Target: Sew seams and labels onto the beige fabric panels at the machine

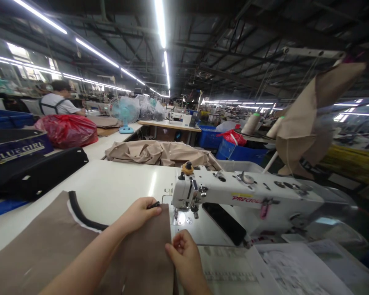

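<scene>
A brown fabric piece [147,250] with a curved black edging strip [83,215] lies over the left front of the table. My left hand [141,215] is closed on the fabric's upper corner, just left of the sewing machine's needle area. A small black end [153,205] sticks out between its thumb and finger; whether it belongs to the edging, I cannot tell. Lower down, my right hand [186,260] pinches the fabric's right edge, fingers curled. The white sewing machine [215,190] stands right of the fabric, which sits beside the presser foot [176,213].
A black phone [224,223] lies under the machine arm. Bunched beige fabric [160,152] is behind the table. A white box [283,266] stands at front right, black padded pieces [46,174] at left. Thread cones [250,124] and hanging fabric [307,110] rise at right. A person [58,100] sits far left.
</scene>
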`<action>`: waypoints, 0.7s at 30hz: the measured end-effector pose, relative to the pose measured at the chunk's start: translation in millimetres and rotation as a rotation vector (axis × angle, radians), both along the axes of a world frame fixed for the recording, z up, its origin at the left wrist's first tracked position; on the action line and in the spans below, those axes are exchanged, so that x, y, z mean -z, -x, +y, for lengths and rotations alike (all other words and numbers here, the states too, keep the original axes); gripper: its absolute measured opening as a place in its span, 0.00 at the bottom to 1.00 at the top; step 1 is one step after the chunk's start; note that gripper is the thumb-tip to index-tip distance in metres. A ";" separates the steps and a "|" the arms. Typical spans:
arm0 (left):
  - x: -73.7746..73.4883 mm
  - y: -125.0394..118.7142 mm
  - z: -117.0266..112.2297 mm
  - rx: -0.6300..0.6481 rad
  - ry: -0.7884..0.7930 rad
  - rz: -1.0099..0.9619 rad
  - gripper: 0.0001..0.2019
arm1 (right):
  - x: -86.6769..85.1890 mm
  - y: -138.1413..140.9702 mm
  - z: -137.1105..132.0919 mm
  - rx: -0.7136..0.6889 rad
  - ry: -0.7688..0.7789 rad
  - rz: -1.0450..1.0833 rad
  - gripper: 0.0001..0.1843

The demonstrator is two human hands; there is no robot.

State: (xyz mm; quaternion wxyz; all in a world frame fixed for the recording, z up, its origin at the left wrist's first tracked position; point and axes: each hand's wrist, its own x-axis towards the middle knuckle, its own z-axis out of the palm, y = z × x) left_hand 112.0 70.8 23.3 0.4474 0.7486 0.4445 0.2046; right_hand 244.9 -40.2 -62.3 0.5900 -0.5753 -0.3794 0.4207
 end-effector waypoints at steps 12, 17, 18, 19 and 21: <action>42.9 -30.3 31.4 -0.059 -0.176 0.342 0.08 | 11.2 -17.4 17.2 -0.133 0.032 -0.429 0.19; 69.9 -54.2 31.0 -0.106 -0.327 0.536 0.09 | 8.5 -31.0 24.6 -0.292 0.060 -0.944 0.09; 71.2 -56.9 30.6 -0.108 -0.361 0.556 0.10 | 6.9 -34.1 24.7 -0.310 0.056 -1.018 0.08; 71.8 -59.0 30.7 -0.107 -0.386 0.574 0.11 | 5.7 -37.2 24.4 -0.317 0.037 -1.083 0.07; 71.9 -62.2 33.0 -0.103 -0.413 0.604 0.13 | 5.5 -43.2 23.3 -0.311 -0.051 -1.171 0.05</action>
